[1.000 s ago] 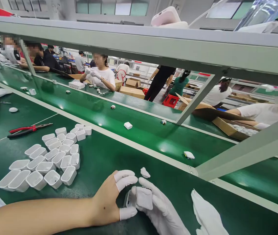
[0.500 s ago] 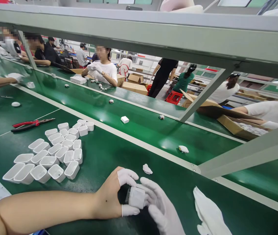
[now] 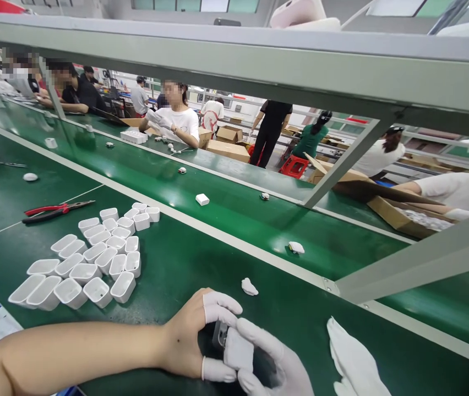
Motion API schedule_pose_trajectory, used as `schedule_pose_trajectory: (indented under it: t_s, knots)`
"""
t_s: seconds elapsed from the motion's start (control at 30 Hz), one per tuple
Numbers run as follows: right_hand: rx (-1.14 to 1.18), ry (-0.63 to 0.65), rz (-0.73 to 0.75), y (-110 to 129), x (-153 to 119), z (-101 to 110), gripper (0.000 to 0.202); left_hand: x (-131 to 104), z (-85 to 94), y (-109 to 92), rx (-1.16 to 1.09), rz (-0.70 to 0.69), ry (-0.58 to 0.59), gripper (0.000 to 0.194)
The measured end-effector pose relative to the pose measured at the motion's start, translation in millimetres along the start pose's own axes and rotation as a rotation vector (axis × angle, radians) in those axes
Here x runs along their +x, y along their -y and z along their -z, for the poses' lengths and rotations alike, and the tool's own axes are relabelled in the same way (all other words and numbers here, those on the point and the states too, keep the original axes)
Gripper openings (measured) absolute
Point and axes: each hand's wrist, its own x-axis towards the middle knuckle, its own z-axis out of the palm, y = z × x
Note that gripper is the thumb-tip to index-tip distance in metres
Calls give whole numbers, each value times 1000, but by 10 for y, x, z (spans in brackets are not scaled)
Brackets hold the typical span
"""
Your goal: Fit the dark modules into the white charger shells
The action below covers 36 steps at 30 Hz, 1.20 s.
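My left hand (image 3: 195, 338), with white finger covers, curves its fingers and thumb around a small white block-shaped piece (image 3: 239, 350). A dark, clear-edged part (image 3: 219, 333) sits against the left side of that piece. From the other side my right hand (image 3: 278, 357), in a white glove, grips the same piece, index finger at its top and thumb at its lower edge. The underside of the piece is hidden. Beyond the hands lies a small crumpled white scrap (image 3: 250, 286). Right of them is an empty white glove (image 3: 354, 357).
Several open white plastic cases (image 3: 83, 272) stand grouped at left, near red-and-black pliers (image 3: 59, 209) and a white oval piece (image 3: 30, 177). Small parts ride a green conveyor belt (image 3: 234, 220). A slanted metal post (image 3: 420, 256) rises at right. Co-workers sit across the belt.
My right hand has closed its index finger and thumb onto the white piece, which has shifted slightly right and down. Parts on the belt moved left. A co-worker's gloved hand at far left has withdrawn.
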Motion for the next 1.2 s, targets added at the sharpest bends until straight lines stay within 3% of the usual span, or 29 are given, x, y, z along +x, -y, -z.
schedule_pose_trajectory:
  t_s: [0.1, 0.27, 0.43, 0.57, 0.67, 0.73, 0.8, 0.93, 1.1, 1.2]
  knots:
    - [-68, 26, 102, 23, 21, 3, 53, -25, -29, -18, -122, 120, -8, 51]
    - [-114, 9, 143, -42, 0, -22, 48, -51, -66, -53, -281, 257, -9, 49]
    - [-89, -70, 78, -118, -48, -37, 44, -52, -66, -43, -377, 323, -6, 49]
    - [14, -81, -40, -129, -96, -42, 35, -47, -59, -4, -299, 278, -56, 50]
    - [-3, -55, -66, -124, -92, -35, 39, -40, -48, 16, -254, 330, -95, 47]
    - [-161, -38, 42, -113, -50, -16, 45, -38, -41, 24, -259, 373, -98, 48]
    - [-383, -76, 242, -82, 22, 9, 46, -38, -39, 29, -261, 385, -88, 50]
    - [-697, -200, 551, 86, 215, 32, 21, -50, -64, 43, -244, 324, -60, 43]
    - [-740, -91, 565, 327, 389, -24, 38, -71, -105, 63, -267, 301, -41, 43]
    - [-744, -114, 559, 283, 335, -18, 36, -64, -102, 48, -292, 337, -41, 42]
